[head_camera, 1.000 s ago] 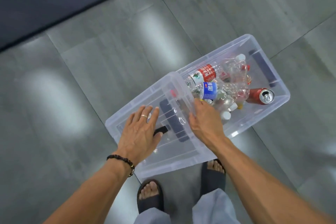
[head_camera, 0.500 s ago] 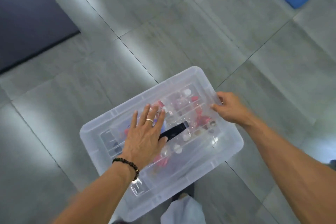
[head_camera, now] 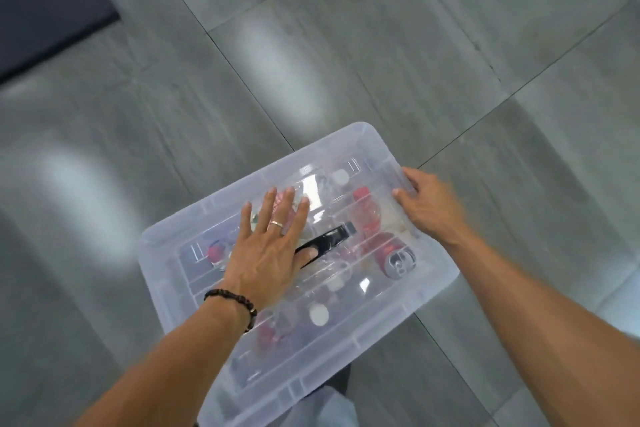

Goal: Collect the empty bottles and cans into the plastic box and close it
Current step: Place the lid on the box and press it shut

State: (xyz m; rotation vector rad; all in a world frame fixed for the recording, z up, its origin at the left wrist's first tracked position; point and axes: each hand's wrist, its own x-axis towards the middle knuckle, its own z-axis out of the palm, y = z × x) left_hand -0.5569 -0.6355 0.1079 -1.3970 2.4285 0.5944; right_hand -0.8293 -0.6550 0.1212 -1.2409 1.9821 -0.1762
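A person's left hand [head_camera: 266, 250] lies flat, fingers spread, on the lid [head_camera: 349, 333] of the plastic box [head_camera: 440, 279] on the floor [head_camera: 311, 45]; the right hand [head_camera: 427, 208] grips the lid's far-right edge. Bottles and a can [head_camera: 394, 258] show inside. Uneven pressure could leave one corner unseated.

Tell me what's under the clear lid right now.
Through the lid: a red can, red-labelled bottles and white caps. The left hand, flat on top, hides what's beneath it; blur prevents a count.
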